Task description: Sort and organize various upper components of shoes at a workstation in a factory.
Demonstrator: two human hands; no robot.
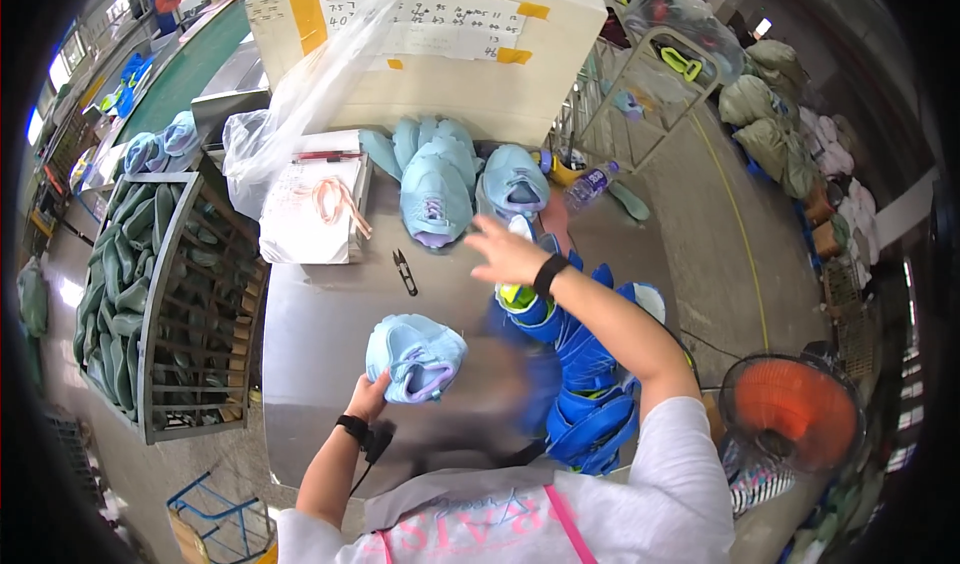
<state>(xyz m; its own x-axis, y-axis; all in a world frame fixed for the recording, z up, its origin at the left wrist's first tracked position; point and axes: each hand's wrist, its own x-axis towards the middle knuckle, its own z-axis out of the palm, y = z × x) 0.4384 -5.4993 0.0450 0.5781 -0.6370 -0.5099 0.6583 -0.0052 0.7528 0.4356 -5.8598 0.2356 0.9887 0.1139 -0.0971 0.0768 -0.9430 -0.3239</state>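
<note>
Head view, looking down on a steel work table: a pale blue shoe upper sits on the table just in front of the person, and everything else is easiest placed from it. The left hand grips its near edge from below, fingers closed on the fabric, so the upper lies straight ahead of that hand. Its long axis runs roughly left to right across the table, with the lilac-trimmed opening turned toward the right.

The right hand is well up and to the right of the upper, raised over the table with fingers spread and nothing in it; it is blurred, so I can't say more. It is clearly the farther hand.

Straight beyond the upper lies a small pair of black snips, and farther back a pile of matching blue uppers rests against a big cardboard box. To the right of the upper stands a stack of bright blue shoe lasts. Far to the left a wire rack holds green insoles.
</note>
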